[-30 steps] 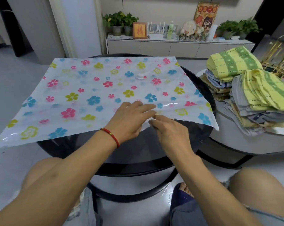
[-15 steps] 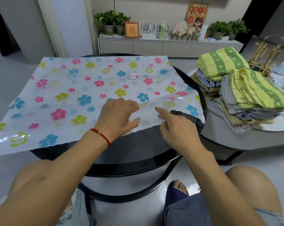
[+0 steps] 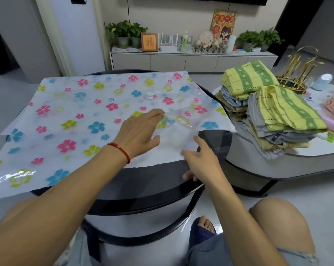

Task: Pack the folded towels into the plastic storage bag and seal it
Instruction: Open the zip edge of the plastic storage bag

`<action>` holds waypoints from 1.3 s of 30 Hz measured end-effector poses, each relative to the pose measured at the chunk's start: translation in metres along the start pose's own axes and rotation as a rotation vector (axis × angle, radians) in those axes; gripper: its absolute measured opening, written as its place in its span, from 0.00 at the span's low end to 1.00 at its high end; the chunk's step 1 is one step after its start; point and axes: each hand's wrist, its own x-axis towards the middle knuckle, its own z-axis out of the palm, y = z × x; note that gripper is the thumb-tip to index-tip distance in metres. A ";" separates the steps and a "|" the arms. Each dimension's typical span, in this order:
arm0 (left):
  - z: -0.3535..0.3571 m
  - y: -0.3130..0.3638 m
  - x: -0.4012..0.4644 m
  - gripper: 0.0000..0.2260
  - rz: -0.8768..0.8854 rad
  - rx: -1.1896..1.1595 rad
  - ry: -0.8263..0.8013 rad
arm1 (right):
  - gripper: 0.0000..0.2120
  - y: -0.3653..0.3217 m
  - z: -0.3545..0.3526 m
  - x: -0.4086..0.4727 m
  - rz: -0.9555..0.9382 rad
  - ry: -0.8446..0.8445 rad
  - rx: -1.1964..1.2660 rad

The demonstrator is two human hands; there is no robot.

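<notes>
A flower-printed plastic storage bag (image 3: pixel 81 112) lies flat across a round black table (image 3: pixel 158 181). My left hand (image 3: pixel 139 131), with a red cord at the wrist, lifts the bag's upper layer near its front right corner. My right hand (image 3: pixel 202 162) pins the white lower layer at the near edge, so the mouth gapes between them. A white round valve (image 3: pixel 149 95) sits on the bag's far side. Two stacks of folded towels, a far stack (image 3: pixel 246 81) and a near stack (image 3: pixel 285 116) with yellow-green ones on top, stand on the table to the right.
The towel stacks rest on a pale oval table (image 3: pixel 296 160) with a gold wire rack (image 3: pixel 298 73) and a small white object (image 3: pixel 322 81) behind them. A low cabinet (image 3: pixel 191 60) with plants lines the far wall. My knees sit under the black table's near rim.
My left hand has slid forward and raised the bag's top layer, while my right hand pulled back along the lower edge. The mouth has opened wider near the right corner.
</notes>
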 end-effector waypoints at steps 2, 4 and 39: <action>-0.007 -0.011 0.007 0.29 -0.083 -0.032 0.027 | 0.36 0.002 -0.008 0.005 0.104 0.010 0.127; -0.014 -0.019 0.012 0.31 -0.102 -0.045 0.037 | 0.36 0.005 -0.016 0.005 0.144 -0.026 0.218; -0.028 -0.028 -0.092 0.34 -0.242 -0.498 0.025 | 0.14 -0.007 0.086 -0.025 -0.832 -0.136 -0.858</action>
